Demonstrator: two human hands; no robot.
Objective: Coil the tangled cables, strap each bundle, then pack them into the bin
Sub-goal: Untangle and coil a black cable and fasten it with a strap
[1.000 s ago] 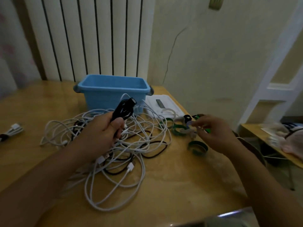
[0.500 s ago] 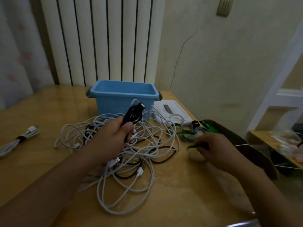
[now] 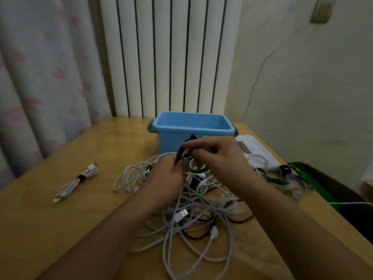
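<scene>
I see my right hand has left the loose straps and come across to meet my left hand, which still grips the coiled black cable. The right fingers pinch a green strap against that bundle. Just behind the grip stands the smooth blue plastic bin; beneath it sprawls the tangle of thin white cables on glossy wood.

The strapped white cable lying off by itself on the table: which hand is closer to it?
Left. The left hand is just right of the strapped white cable, gripping a black cable; the right hand is farther right.
</scene>
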